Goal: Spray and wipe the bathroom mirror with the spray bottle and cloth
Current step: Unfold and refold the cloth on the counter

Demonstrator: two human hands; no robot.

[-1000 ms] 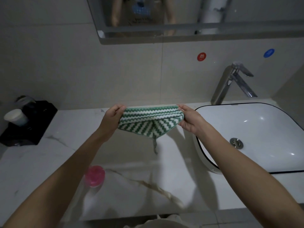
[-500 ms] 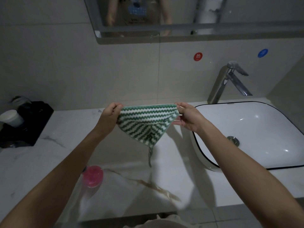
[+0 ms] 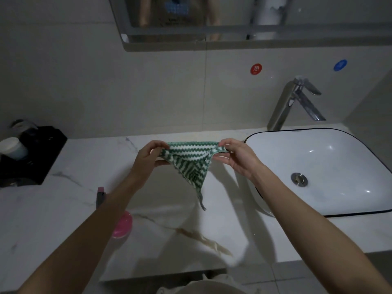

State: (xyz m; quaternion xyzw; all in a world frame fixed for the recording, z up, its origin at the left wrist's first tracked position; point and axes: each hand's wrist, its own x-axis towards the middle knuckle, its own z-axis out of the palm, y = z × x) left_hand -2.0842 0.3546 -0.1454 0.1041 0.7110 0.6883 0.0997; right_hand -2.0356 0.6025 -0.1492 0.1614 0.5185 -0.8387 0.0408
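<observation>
Drawn closer together, left hand (image 3: pixel 148 159) and right hand (image 3: pixel 237 158) each pinch the cloth's (image 3: pixel 191 164) top corners.

I see the cloth (image 3: pixel 191 161), green-and-white zigzag stripes, held up above the counter by its two top corners, folded so it hangs to a point; the mirror (image 3: pixel 265 15) runs along the wall above. The spray bottle (image 3: pixel 121 221), pink-capped, stands lower left on the counter, partly hidden behind a forearm.
</observation>
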